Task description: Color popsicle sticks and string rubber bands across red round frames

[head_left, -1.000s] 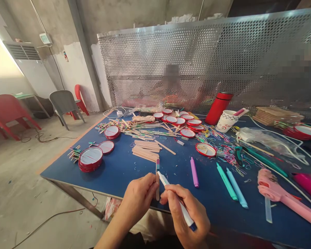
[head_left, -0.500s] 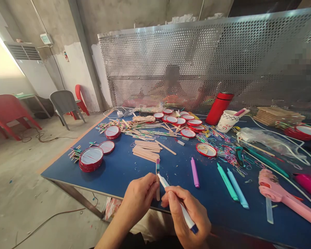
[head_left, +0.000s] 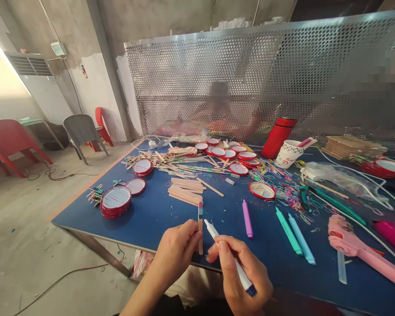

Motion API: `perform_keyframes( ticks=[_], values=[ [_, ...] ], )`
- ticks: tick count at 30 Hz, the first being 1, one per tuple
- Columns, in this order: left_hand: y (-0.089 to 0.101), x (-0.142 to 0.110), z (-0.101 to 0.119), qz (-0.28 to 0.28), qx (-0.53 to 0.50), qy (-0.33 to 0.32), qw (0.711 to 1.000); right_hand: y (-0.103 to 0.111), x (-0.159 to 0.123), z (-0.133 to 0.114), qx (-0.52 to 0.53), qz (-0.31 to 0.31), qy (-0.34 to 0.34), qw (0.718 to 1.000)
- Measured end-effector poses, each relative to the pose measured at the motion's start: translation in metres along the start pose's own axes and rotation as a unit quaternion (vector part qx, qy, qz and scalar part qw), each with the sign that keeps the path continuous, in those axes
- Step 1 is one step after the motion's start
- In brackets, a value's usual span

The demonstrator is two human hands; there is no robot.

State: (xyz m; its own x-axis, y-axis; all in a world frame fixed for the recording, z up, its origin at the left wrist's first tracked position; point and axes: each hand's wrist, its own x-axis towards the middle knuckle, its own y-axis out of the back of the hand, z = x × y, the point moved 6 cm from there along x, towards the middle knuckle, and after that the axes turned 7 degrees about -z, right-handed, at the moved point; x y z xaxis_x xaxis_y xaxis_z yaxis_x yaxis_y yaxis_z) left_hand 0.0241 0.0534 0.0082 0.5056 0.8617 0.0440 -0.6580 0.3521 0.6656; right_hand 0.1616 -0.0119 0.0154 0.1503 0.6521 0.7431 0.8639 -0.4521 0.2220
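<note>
My left hand (head_left: 180, 243) pinches a wooden craft stick (head_left: 201, 235) held upright near the table's front edge. The stick's far end carries bands of purple, teal and dark blue. In my right hand (head_left: 245, 267) is a white marker (head_left: 212, 230) with a dark blue end; its tip is a little to the right of the stick, apart from it. Beyond my hands lies a pile of plain craft sticks (head_left: 186, 191). To the right rest a purple marker (head_left: 248, 219), a green marker (head_left: 288, 230) and a light blue marker (head_left: 302, 239).
Red-rimmed round discs (head_left: 116, 199) are stacked at the left, with more at the back. A pink glue gun (head_left: 362, 252) lies at the right. A red bottle (head_left: 279, 138) and a paper cup (head_left: 288, 154) stand before a perforated metal panel (head_left: 197, 74). Small coloured bands (head_left: 291, 195) are scattered about.
My right hand has shifted slightly to the right with the white marker, so its tip has come away from the stick. My left hand and the stick have stayed in place.
</note>
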Motion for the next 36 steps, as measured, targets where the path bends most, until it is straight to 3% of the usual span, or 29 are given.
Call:
perform_keyframes(
  ticks=[9,15,30,36],
  values=[
    [0.0037,-0.0019,0.0064,0.019,-0.02,-0.033,0.999,-0.0043,0.0032,-0.0063,0.001,-0.032,0.038,0.999],
    [0.0048,-0.001,0.0056,0.016,-0.014,-0.021,1.0,-0.0041,-0.0006,-0.0009,-0.006,-0.05,0.025,0.998],
    [0.004,-0.0009,0.006,0.014,-0.008,-0.018,1.0,-0.0046,-0.0016,-0.0025,-0.024,-0.046,0.036,0.998],
    [0.0049,-0.001,0.0052,0.016,-0.002,-0.013,1.0,0.0,-0.0028,0.0,-0.014,-0.006,0.003,1.0]
  ],
)
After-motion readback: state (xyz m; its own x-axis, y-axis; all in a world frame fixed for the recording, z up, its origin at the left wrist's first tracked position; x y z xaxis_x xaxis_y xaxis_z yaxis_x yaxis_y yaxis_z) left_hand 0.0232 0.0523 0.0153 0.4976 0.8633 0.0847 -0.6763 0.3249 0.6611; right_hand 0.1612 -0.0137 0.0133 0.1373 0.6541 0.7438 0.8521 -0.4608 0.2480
